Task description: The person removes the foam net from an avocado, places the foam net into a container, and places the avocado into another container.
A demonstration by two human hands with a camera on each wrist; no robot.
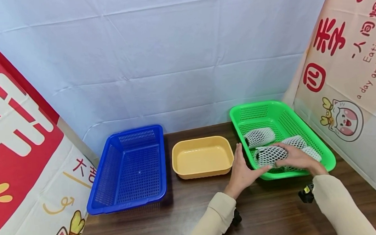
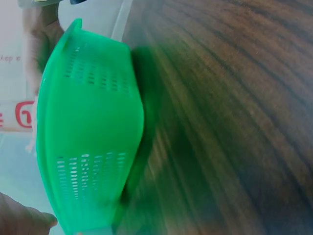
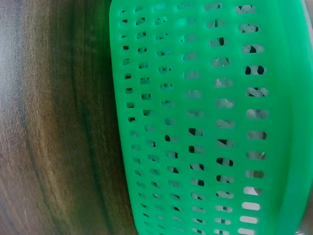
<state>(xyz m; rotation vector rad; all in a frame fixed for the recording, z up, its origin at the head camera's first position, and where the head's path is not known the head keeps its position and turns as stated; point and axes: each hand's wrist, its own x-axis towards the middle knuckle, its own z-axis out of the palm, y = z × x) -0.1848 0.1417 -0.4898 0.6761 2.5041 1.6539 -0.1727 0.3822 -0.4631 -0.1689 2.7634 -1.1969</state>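
Observation:
Several dark items in white foam net sleeves lie in the green basket at the right. My right hand reaches over its near side and grips the nearest net-sleeved item, fingers over the top and thumb below. At the basket's left side is my left hand, fingers straight and upright beside the rim, its thumb stretched toward the near end of that item. Another net-sleeved item lies farther back. In the right wrist view the slotted basket wall hides the hand.
A shallow yellow tub stands left of the green basket. Farther left is a blue slotted basket. All three sit on a dark wooden table, with a pale cloth hanging behind and printed cloths at both sides.

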